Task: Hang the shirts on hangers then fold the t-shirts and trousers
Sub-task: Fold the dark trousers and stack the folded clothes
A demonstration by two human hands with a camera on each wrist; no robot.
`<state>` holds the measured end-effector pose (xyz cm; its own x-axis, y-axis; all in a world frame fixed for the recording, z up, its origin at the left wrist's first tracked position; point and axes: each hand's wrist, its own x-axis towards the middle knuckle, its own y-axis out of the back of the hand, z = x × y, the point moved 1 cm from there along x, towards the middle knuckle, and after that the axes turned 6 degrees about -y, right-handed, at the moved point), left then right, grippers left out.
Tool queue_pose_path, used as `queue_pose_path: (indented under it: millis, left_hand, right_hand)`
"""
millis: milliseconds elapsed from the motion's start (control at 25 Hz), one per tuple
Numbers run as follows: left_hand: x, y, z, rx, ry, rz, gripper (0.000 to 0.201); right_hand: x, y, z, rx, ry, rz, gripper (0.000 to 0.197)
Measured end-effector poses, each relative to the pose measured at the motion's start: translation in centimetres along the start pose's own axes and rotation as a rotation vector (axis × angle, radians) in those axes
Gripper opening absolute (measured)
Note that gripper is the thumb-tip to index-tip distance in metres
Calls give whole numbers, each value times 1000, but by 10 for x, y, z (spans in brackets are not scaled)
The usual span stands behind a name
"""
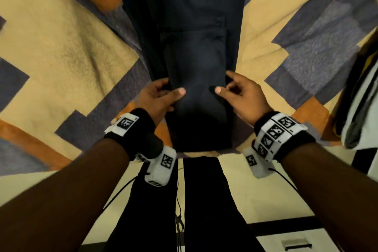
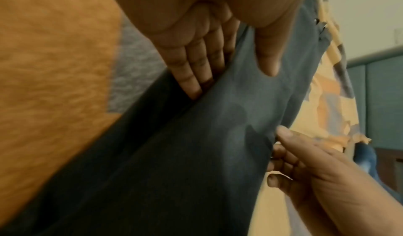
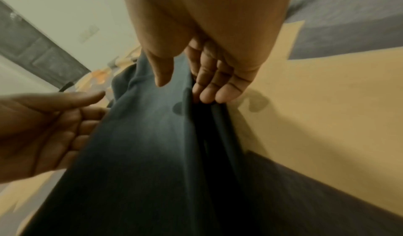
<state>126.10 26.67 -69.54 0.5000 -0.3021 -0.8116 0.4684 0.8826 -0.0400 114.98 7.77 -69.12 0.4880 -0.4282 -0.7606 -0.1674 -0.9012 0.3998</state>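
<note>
A big soft blanket [image 1: 61,51] with yellow, orange and grey blocks covered the bed. On it lay the dark navy cloth trousers [image 1: 196,57], stretched long, with their near end over the bed's edge. At the right edge sat a small pile of folded clothes [image 1: 360,108]. No boxes or baskets showed.

The left hand [image 1: 161,96] pinched the trousers' left edge, thumb on top and fingers under. The right hand [image 1: 241,92] pinched the right edge the same way.

The trousers looked light, floppy and a bit smooth. Holding both side edges seemed best, so they folded flat.
</note>
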Motion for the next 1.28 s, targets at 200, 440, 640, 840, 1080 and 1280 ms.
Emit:
queue_pose_path:
  millis: [200, 440, 640, 840, 1080, 1280]
  left_hand:
    - [40, -13, 40, 70, -189, 139, 58]
    - [61, -7, 58, 333, -242, 261, 39]
    - [62, -3, 68, 720, -471, 170, 40]
    - [77, 2, 74, 539, -381, 274, 20]
    - [70, -4, 84, 505, -403, 253, 49]
    - [80, 0, 116, 475, -674, 193, 49]
  right_hand:
    - [34, -1, -49, -119, -106, 127, 41]
    - [60, 11, -77, -299, -70, 284, 18]
    - [57, 24, -87, -358, 228, 345, 9]
    - [81, 23, -89, -225, 186, 287, 9]
    - [76, 14, -79, -124, -112, 154, 41]
    - [91, 16, -106, 22, -60, 124, 28]
